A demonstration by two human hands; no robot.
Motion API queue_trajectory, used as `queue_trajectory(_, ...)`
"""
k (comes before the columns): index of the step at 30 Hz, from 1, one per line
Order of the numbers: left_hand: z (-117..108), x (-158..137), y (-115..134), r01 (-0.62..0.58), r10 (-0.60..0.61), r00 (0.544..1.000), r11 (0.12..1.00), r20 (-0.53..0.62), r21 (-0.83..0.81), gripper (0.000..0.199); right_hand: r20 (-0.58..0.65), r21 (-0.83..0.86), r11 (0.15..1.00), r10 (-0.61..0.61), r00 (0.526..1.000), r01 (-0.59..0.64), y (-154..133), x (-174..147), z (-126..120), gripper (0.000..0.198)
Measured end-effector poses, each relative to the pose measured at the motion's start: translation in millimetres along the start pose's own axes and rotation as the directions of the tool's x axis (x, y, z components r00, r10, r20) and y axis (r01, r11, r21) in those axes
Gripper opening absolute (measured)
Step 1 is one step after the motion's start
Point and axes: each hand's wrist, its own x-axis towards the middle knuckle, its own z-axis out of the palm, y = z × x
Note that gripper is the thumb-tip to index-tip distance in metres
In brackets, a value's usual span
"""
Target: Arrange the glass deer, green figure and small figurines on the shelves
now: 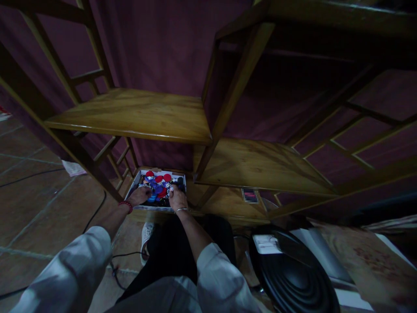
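A shallow white box stands low in the wooden shelf unit, full of small mixed pieces. Among them are red round pieces, blue ones, and black and white bits too small to name. At the box's left side my left hand reaches in over the rim, fingers curled together among the pieces. My right hand is over the right side, thumb and fingers pinched near a small whitish piece. What either hand holds is too small and dim to make out.
Just above and behind the hands juts a wooden shelf. Another shelf lies to the right, with a small blurred item below it. A black round stool stands at my right. Cables run over the tiled floor.
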Motion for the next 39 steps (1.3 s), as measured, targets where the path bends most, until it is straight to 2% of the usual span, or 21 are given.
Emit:
queue_trajectory(8,4,2,0,-0.014,0.014,0.998,1.0,0.054,0.011,0.047,0.018,-0.008,1.0,0.01,1.0,-0.01,0,0,0,0.038)
queue_trajectory(19,-1,-4,9,-0.039,0.039,0.999,0.999,0.011,-0.005,0.036,0.012,-0.004,0.998,0.056,0.998,-0.056,-7,-3,-8,0.035)
queue_trajectory(26,2,-2,5,-0.077,0.077,0.997,0.997,-0.027,0.007,0.034,-0.015,-0.018,0.999,0.033,0.999,-0.033,-4,-1,-1,0.033)
queue_trajectory(32,1,-1,4,-0.063,0.061,0.996,0.998,-0.067,-0.023,0.031,-0.027,-0.006,0.999,0.041,0.999,-0.041,-3,-1,0,0.031)
queue_trajectory(39,-6,0,27,-0.033,0.032,0.988,0.999,-0.151,-0.002,0.029,-0.057,0.006,0.996,0.091,0.994,-0.09,-5,0,-1,0.03)
